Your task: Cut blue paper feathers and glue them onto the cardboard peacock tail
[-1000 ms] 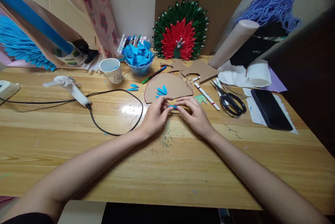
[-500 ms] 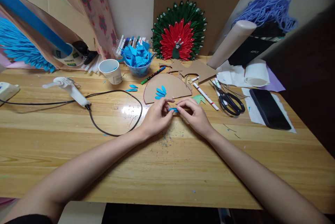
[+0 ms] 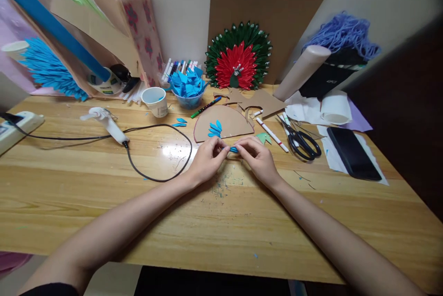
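Between the fingertips of both hands is a small folded blue petal (image 3: pixel 233 149), held just in front of the cardboard. My left hand (image 3: pixel 208 160) pinches its left end, and my right hand (image 3: pixel 258 160) pinches the right end. Behind them lies a half-round cardboard piece (image 3: pixel 224 121) with a dark line along its edge. Several blue petals (image 3: pixel 215 128) sit fanned out on its lower part. Two or three loose blue petals (image 3: pixel 180 122) rest on the table to the left. A green cutout (image 3: pixel 263 138) lies close behind my right hand.
A hot glue gun (image 3: pixel 107 125) with a looping black cord lies left. Behind stand a paper cup (image 3: pixel 155 102), a bowl of blue pieces (image 3: pixel 188 91) and a red-green peacock (image 3: pixel 237 58). Markers (image 3: pixel 272 134), black scissors (image 3: pixel 302 141) and a phone (image 3: pixel 353 153) are right.
The camera view has shifted slightly, so the scene sits a little lower in the picture. Both hands still pinch the blue petal, and their fingertips have shifted slightly on it.
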`<state>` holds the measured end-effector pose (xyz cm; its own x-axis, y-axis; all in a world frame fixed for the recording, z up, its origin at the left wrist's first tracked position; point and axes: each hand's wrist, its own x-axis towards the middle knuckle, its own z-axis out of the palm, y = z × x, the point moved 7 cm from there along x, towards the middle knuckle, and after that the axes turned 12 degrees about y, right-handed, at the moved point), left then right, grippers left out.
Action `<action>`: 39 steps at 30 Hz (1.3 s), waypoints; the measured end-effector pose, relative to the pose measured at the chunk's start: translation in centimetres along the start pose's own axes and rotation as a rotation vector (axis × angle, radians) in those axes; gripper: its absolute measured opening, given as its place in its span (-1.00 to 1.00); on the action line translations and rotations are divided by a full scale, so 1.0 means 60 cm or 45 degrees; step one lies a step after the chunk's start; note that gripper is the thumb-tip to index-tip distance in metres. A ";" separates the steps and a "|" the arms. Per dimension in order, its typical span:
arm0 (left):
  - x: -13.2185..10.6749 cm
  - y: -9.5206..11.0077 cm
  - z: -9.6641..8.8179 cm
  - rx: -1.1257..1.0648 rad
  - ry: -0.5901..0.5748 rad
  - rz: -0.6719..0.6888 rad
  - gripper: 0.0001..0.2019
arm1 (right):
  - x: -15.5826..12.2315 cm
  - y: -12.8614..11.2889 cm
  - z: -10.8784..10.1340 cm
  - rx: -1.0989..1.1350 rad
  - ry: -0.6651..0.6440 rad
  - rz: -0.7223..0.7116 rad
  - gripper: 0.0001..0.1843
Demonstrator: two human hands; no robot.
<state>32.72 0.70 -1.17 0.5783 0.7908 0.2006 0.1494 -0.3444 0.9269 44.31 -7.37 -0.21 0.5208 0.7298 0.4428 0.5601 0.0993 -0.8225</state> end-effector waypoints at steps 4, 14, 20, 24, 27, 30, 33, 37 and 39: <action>0.000 0.006 -0.032 -0.129 0.068 -0.096 -0.80 | 0.001 -0.003 -0.008 0.009 0.087 0.048 -0.84; -0.064 0.019 -0.267 -0.059 0.371 0.134 -0.92 | 0.010 -0.059 0.067 0.047 -0.188 -0.080 -0.78; -0.124 -0.045 -0.380 0.001 0.713 -0.105 -0.92 | 0.033 -0.115 0.233 0.079 -0.455 -0.108 -0.76; -0.136 -0.084 -0.441 -0.069 0.932 -0.286 -0.83 | 0.048 -0.150 0.377 0.171 -0.505 -0.021 -0.67; -0.134 -0.112 -0.490 -0.147 1.053 -0.382 -0.72 | 0.056 -0.178 0.470 0.037 -0.498 -0.044 -0.48; -0.134 -0.138 -0.534 -0.189 1.135 -0.406 -0.63 | 0.060 -0.197 0.528 -0.064 -0.474 -0.100 -0.60; -0.139 -0.159 -0.561 -0.181 1.219 -0.401 -0.63 | 0.056 -0.202 0.540 -0.045 -0.469 -0.099 -0.76; -0.147 -0.171 -0.562 -0.172 1.246 -0.420 -0.67 | 0.029 -0.204 0.488 0.158 -0.488 -0.047 -0.65; -0.148 -0.171 -0.557 -0.146 1.235 -0.424 -0.70 | 0.007 -0.203 0.455 0.265 -0.536 0.002 -0.65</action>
<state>-0.76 14.11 -1.85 -0.3817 0.9229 0.0506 0.0768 -0.0229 0.9968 20.11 10.22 0.24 0.1908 0.9368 0.2932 0.3957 0.2000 -0.8964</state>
